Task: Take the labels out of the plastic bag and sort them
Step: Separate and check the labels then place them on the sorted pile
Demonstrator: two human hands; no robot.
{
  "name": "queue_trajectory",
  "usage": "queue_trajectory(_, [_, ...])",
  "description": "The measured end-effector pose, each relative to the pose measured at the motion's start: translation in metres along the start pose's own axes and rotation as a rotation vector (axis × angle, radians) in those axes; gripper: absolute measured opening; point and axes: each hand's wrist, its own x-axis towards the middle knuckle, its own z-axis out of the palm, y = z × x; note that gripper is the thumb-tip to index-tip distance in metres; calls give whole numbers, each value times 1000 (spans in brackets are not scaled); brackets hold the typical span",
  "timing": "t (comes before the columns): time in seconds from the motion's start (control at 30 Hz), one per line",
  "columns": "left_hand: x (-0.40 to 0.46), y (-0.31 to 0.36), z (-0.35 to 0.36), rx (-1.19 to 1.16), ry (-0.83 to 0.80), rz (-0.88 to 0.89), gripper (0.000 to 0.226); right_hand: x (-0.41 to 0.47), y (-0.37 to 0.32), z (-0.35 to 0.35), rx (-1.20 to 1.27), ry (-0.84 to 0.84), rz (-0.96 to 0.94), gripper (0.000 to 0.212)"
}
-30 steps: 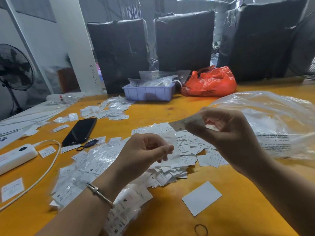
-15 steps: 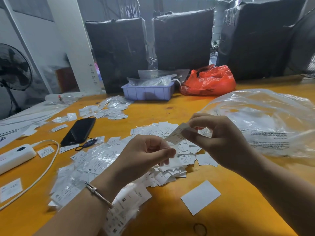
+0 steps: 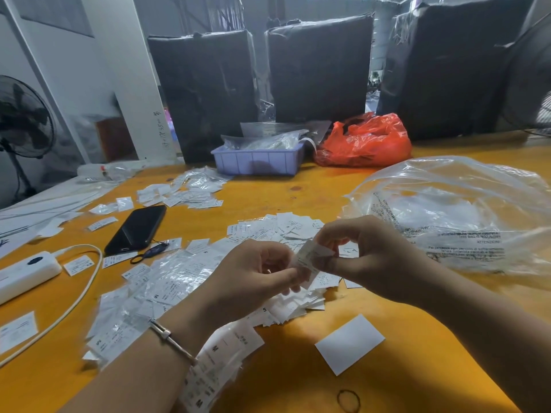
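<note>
Orange desk [image 3: 298,391] strewn with labels [image 3: 167,281], left hand [image 3: 253,281] and right hand [image 3: 372,260] both pinching one label [image 3: 310,257] above the heap, clear plastic bag [image 3: 453,210] lying right, phone [image 3: 137,229], power bank [image 3: 26,274], purple tray [image 3: 256,162], red bag [image 3: 363,141] behind

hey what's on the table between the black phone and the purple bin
In the head view, a scatter of small labels lies on the orange table between the phone and the bin.
</note>
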Motion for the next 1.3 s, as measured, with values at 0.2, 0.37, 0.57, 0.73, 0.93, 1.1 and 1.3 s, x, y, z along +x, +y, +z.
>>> queue_trajectory(0.2, [-1, 3, -1, -120, -16, -40, 8, -1, -2, 4, 12, 255, -83, 20])
queue_trajectory(0.37, [-2, 7, 1, -244, -28, -93, 26, -2, -4, 4, -1, 293, -72, 16])
queue_trajectory(0.57, [-2, 8, 2, -300, -2, -108, 30, -2, -7, 7, 105, 261, -19, 17])
queue_trajectory(0.73, [-2, 7, 2, -308, 20, -114, 29, -2, -8, 4, 213, 185, 48, 17])
queue_trajectory(0.93, [-2, 7, 2, -335, 29, -115, 30, -1, -5, 6, 250, 91, 97, 13])
queue_trajectory(1.1, [-1, 7, 3, -290, 28, -114, 31, -1, -4, 4, 225, -36, 135, 7])
queue_trajectory(1.3, [-2, 5, -1, -294, 43, -121, 21, -2, -3, 5, 225, -6, 127, 16])
